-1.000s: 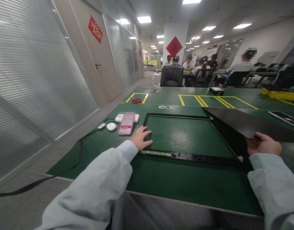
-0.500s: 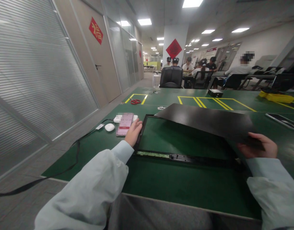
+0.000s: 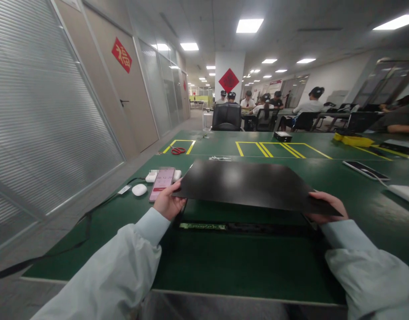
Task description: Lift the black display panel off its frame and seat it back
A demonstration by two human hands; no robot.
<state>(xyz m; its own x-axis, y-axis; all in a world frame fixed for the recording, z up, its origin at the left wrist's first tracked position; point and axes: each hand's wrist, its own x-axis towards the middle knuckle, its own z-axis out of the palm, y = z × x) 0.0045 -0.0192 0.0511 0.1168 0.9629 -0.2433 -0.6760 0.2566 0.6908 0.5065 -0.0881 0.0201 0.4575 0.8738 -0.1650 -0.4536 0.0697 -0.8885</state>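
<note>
- A person's left hand (image 3: 169,202), thumb on top and fingers curled beneath, grips the left end of a flat black panel (image 3: 244,182) above the near part of a green table (image 3: 251,262); half a second ago that hand was at the left side of the frame below.
- The right hand (image 3: 329,206) clasps the panel's other end near its right near corner, fingers partly hidden underneath. The panel, which slanted from this hand alone, is now borne at both ends.
- Beneath lies a black rectangular frame (image 3: 264,228), its near rail running along the table's near edge and set in from it, with a green circuit-board strip (image 3: 202,226) on the left part. The panel has swung across the opening and hides the far rail; it appears to be held clear of the frame, a sign that the work has passed from steadying the frame to squaring the panel over it.
- Toward the table's left edge, a pink-screened phone (image 3: 162,183) rests just beside the left hand, with a round white case (image 3: 139,190) to its left.
- Near the table's far left corner, red-handled scissors (image 3: 178,150) lie by a yellow tape outline; a black box (image 3: 282,136) stands along the far edge.
- Beyond, a black chair (image 3: 226,117) faces the table, and people sit at other desks.
</note>
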